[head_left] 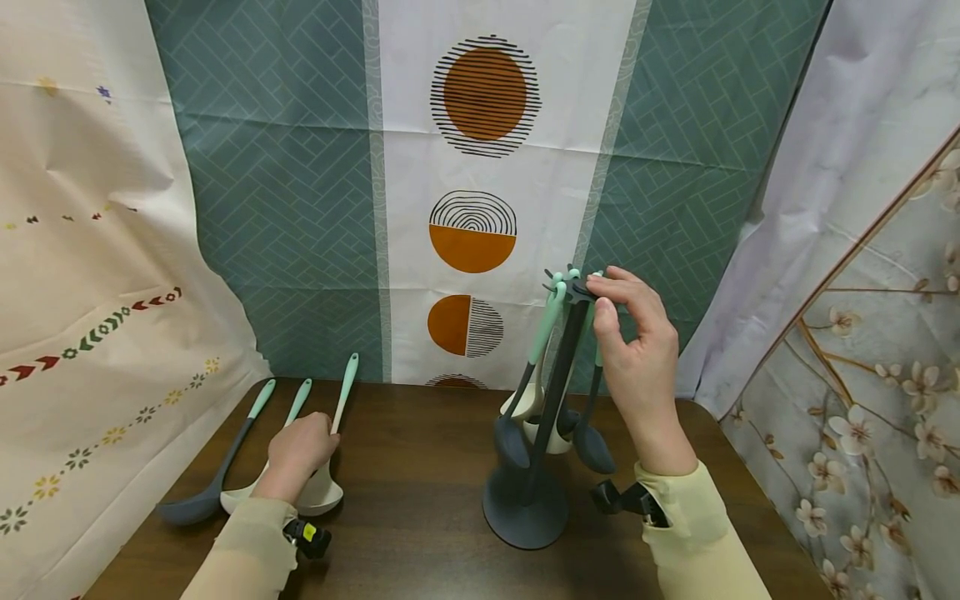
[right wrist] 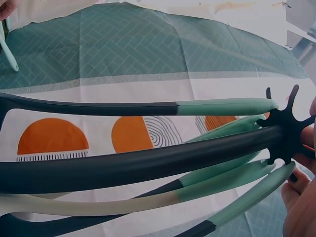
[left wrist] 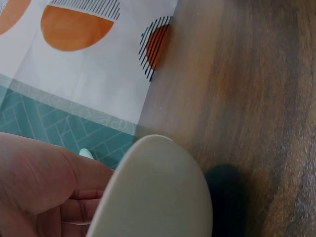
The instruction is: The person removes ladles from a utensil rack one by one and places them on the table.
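In the head view my left hand is curled at the shaft of a cream utensil with a mint handle, at the table's left. Its cream head fills the lower middle of the left wrist view, beside my hand. My right hand pinches the hooked top of a dark stand. Several mint-handled utensils hang from it, dark and cream. In the right wrist view, fingers touch the hooked top at the right edge.
A dark ladle and another cream utensil lie on the brown table, left of and partly behind my left hand. A patterned cloth hangs behind the table, with flowered cloth at the right.
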Demonstrator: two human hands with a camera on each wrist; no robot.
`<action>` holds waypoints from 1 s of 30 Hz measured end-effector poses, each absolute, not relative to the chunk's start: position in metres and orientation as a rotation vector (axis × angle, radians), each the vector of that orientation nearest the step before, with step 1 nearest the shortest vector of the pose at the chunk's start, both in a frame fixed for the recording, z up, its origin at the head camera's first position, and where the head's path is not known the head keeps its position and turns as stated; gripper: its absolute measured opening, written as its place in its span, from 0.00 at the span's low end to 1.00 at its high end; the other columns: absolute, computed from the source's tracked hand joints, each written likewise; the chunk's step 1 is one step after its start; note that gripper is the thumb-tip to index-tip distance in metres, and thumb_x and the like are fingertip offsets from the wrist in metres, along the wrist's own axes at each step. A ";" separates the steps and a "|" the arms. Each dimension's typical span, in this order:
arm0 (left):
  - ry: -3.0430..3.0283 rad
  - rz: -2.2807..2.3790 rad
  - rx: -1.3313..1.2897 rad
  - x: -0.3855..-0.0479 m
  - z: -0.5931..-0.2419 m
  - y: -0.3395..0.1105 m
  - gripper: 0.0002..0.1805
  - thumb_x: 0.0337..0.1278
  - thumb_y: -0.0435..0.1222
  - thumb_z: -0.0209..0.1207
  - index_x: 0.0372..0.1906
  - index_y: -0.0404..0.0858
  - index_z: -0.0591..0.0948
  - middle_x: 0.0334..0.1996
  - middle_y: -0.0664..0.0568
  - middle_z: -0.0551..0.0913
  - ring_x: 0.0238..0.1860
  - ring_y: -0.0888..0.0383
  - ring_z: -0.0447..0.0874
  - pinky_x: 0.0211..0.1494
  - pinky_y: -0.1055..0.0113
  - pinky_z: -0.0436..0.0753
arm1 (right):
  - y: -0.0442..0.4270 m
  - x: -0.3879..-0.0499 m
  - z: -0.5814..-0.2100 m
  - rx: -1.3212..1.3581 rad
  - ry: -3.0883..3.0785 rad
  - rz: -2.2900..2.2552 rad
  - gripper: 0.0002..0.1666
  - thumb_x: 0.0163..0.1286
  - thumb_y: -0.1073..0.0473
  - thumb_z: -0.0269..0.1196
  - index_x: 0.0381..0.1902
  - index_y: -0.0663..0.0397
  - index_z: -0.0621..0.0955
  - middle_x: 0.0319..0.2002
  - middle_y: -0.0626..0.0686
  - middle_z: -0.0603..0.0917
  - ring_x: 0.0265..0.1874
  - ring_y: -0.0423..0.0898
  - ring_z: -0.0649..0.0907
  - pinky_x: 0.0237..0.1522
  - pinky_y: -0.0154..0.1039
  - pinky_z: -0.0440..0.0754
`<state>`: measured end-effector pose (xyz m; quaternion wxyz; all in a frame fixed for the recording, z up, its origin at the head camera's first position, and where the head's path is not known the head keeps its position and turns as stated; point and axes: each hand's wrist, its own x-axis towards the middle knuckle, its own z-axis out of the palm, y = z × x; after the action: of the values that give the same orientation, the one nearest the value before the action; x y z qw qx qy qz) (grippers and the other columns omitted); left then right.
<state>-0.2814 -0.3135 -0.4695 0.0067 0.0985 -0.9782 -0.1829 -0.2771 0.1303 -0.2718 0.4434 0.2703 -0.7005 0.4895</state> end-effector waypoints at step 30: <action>-3.156 -0.533 0.339 -0.286 -0.479 -0.322 0.11 0.77 0.37 0.64 0.39 0.32 0.84 0.28 0.46 0.82 0.30 0.48 0.79 0.35 0.50 0.80 | 0.131 -0.277 -0.272 0.659 -1.748 1.216 0.16 0.81 0.60 0.63 0.58 0.52 0.92 0.60 0.49 0.90 0.72 0.45 0.79 0.70 0.51 0.75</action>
<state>-0.2857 -0.3224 -0.4794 -0.0386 0.1052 -0.9798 -0.1654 -0.2766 0.1307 -0.2722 0.4406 0.2653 -0.7042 0.4895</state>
